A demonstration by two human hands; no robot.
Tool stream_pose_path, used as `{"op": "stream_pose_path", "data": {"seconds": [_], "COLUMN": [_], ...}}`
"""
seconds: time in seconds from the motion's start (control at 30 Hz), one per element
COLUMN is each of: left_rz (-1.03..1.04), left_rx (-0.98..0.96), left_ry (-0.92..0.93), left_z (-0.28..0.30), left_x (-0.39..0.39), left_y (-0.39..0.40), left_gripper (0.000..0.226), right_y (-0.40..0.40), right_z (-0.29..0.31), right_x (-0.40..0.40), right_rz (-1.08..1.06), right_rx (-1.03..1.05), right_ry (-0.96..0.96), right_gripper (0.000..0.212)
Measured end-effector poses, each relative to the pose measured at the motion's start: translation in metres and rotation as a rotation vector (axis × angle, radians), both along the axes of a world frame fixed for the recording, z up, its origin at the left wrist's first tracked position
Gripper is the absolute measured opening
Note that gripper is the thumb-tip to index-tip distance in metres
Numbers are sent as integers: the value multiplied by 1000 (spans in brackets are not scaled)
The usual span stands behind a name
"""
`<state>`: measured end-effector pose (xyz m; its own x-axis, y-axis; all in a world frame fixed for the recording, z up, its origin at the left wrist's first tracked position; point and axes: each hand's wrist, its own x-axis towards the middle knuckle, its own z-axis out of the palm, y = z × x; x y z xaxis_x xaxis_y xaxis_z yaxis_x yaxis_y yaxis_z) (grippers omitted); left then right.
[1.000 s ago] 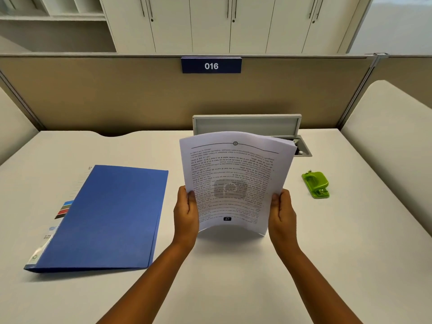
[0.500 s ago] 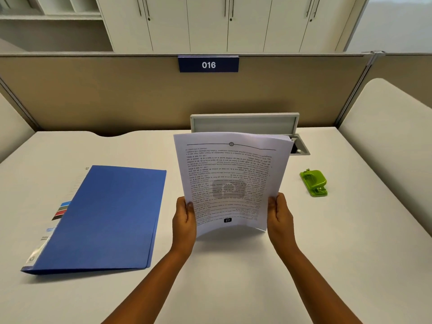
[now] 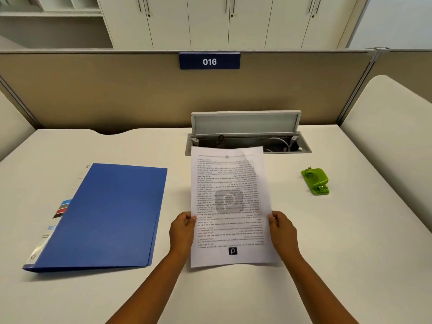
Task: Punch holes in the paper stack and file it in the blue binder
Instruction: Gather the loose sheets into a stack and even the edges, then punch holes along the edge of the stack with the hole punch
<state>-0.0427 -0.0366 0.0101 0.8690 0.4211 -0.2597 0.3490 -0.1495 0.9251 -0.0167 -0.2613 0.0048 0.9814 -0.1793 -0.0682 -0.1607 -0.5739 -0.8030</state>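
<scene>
i am gripping the paper stack by its side edges with my left hand and right hand, unpunched i judge, between the closed blue binder lying left and the green hole punch sitting untouched far right.

White paper stack, dense with grey-black lines of print, a faint grey square watermark mid-page, a small black logo near its bottom edge. Left of it, the solid blue binder, showing blue, grey and red index tabs. Right of it, a bright green hole punch. Pale off-white desk.
</scene>
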Motion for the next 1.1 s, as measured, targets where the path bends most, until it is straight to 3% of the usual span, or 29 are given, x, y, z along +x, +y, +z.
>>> {"op": "stream_pose_path", "data": {"seconds": [0.27,0.5,0.8,0.93,1.1], "left_rz": [17,18,-23,-20,-10], "left_rx": [-101,-158,-168,-176,-154], "left_ry": [201,199,218,210,190], "left_z": [-17,-16,-21,-21,-23], "left_x": [-4,-3,0,-1,-2], "left_y": [0,-1,4,4,3], "left_gripper": [13,16,17,15,14], "right_y": [-6,-11,-31,-54,-76], "right_z": [-16,-21,-17,-12,-3], "right_x": [-4,-2,40,79,121], "right_rz": [-13,-77,-298,-359,-492], "right_rx": [-53,-61,211,191,168], "right_ry": [63,36,50,-37,28], "right_gripper": [26,27,29,32,53]}}
